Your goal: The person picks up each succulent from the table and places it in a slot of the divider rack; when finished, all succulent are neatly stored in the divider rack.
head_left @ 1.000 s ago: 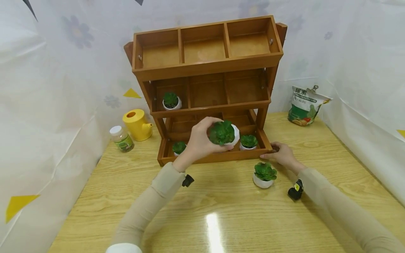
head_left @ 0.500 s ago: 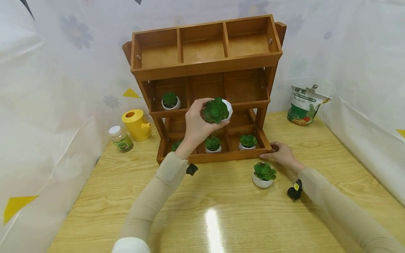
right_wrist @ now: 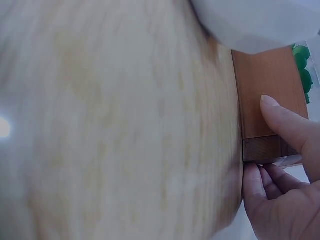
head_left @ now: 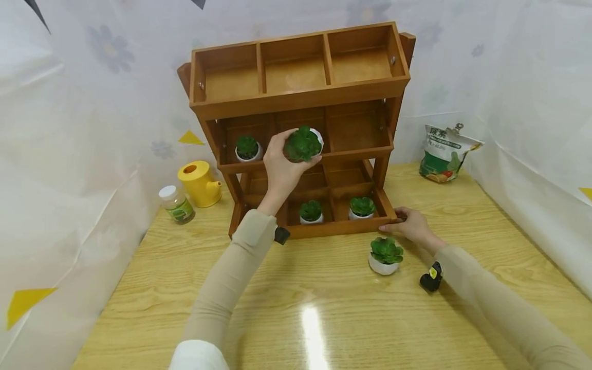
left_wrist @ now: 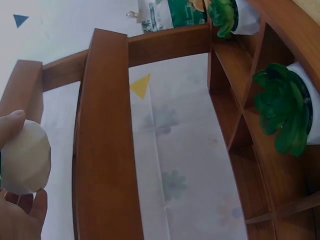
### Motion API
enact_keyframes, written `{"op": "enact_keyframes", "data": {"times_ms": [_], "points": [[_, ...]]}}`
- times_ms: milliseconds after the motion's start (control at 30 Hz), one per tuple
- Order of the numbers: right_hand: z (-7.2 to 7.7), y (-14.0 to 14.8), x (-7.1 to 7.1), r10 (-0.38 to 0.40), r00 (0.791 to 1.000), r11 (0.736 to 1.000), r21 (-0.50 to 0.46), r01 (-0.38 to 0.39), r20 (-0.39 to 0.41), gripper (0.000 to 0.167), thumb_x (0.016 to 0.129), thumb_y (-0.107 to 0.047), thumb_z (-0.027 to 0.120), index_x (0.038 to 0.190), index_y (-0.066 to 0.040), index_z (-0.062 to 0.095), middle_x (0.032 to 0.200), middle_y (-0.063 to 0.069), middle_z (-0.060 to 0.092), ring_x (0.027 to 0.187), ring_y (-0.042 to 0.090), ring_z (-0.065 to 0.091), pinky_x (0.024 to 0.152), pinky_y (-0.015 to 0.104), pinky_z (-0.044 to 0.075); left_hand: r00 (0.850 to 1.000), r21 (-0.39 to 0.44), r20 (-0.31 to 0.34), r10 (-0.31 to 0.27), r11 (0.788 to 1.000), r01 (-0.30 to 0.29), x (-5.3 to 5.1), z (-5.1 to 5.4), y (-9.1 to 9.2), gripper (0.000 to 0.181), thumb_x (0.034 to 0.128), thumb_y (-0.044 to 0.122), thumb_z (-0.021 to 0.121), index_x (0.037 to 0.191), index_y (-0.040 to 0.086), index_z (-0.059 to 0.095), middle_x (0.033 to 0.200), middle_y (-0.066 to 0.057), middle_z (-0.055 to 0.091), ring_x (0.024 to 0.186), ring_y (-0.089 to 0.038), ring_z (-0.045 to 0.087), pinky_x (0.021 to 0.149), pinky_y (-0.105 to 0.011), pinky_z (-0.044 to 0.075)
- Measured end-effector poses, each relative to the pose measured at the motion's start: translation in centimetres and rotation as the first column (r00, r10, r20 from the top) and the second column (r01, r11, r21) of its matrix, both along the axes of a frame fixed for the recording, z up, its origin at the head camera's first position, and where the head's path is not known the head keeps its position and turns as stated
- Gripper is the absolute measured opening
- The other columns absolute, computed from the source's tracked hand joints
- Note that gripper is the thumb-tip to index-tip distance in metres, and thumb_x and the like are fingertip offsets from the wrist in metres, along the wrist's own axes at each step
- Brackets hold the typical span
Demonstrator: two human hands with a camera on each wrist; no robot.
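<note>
My left hand grips a potted succulent by its white pot, in front of the middle tier's centre compartment. The left wrist view shows the faceted pot between thumb and fingers. At the brown wooden three-tier shelf, my right hand holds the front right corner of the bottom tier; the right wrist view shows the thumb on its front board. One succulent sits in the middle tier's left compartment. Two more, a centre succulent and a right succulent, occupy the bottom tier, whose left compartment my arm hides.
Another potted succulent stands on the wooden table, in front of the shelf's right end. Left of the shelf are a yellow watering can and a white-lidded jar. A clipped green-and-white bag stands at the back right.
My left hand has carried the succulent up and to the left, from before the bottom tier to before the middle tier. The right hand keeps its hold on the shelf corner.
</note>
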State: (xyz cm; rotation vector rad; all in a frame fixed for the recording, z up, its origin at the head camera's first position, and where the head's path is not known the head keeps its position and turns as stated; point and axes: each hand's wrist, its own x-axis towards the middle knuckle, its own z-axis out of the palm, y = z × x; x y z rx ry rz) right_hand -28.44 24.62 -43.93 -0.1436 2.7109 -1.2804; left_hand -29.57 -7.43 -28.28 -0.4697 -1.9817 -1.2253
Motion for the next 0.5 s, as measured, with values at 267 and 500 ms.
{"op": "enact_keyframes", "data": {"times_ms": [267, 500], "points": [[0.1, -0.2, 0.1, -0.006, 1.000, 1.000, -0.004, 0.006, 0.008, 0.081, 0.081, -0.041, 0.076, 0.137, 0.008, 0.043, 0.131, 0.029, 0.052, 0.114, 0.040, 0.054, 0.093, 0.048, 0.046, 0.998, -0.001, 0.032, 0.050, 0.999, -0.050, -1.6, -0.8, -0.1, 0.064, 0.0712, 0.024, 0.086, 0.125, 0.006, 0.058, 0.121, -0.012, 0.058, 0.112, -0.025, 0.055, 0.100, -0.037, 0.044], [0.2, -0.1, 0.1, -0.011, 1.000, 1.000, 0.001, 0.011, 0.005, 0.082, 0.080, -0.042, 0.076, 0.137, 0.007, 0.044, 0.131, 0.029, 0.052, 0.114, 0.039, 0.054, 0.093, 0.047, 0.047, 0.996, -0.014, 0.054, 0.076, 0.997, -0.076, -2.9, -1.2, -0.5, 0.065, 0.0713, 0.020, 0.086, 0.127, 0.006, 0.056, 0.123, -0.015, 0.055, 0.114, -0.029, 0.053, 0.102, -0.041, 0.043]]}}
